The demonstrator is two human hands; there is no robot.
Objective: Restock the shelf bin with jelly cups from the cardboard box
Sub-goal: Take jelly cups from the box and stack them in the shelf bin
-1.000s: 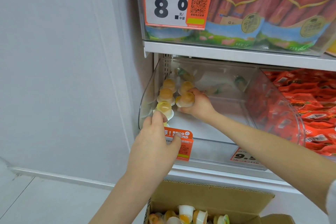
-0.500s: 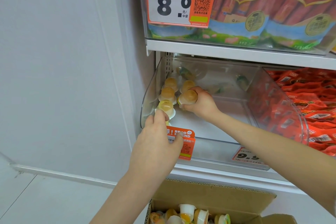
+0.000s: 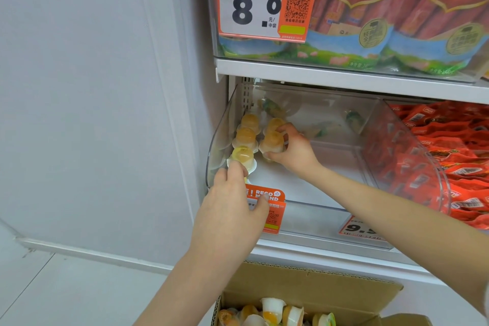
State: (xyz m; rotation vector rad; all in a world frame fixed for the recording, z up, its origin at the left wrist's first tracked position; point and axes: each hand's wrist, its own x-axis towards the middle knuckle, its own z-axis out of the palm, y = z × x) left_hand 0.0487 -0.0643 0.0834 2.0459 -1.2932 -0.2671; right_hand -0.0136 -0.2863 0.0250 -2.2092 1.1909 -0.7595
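Note:
A clear plastic shelf bin (image 3: pixel 317 206) holds two short rows of orange and yellow jelly cups at its left side. My right hand (image 3: pixel 296 152) reaches into the bin and grips the front cup of the right row (image 3: pixel 272 141), thumb below and fingers above. My left hand (image 3: pixel 232 209) reaches over the bin's front wall. Its fingertips touch the rim of the yellow front cup (image 3: pixel 242 156) of the left row, and its thumb lies on the orange tag (image 3: pixel 275 197). Below, an open cardboard box (image 3: pixel 304 288) holds several more jelly cups (image 3: pixel 272 308).
A green jelly cup (image 3: pixel 272 107) lies at the bin's back. Red snack packets (image 3: pixel 455 156) fill the neighbouring bin on the right. Sausage bags (image 3: pixel 370 21) and an 8.0 price tag (image 3: pixel 264 0) sit on the shelf above. A white wall (image 3: pixel 92 114) closes the left.
My right hand has nudged its cup slightly within the right row. My left hand's fingertips stay on the front yellow cup. The view has shifted a little.

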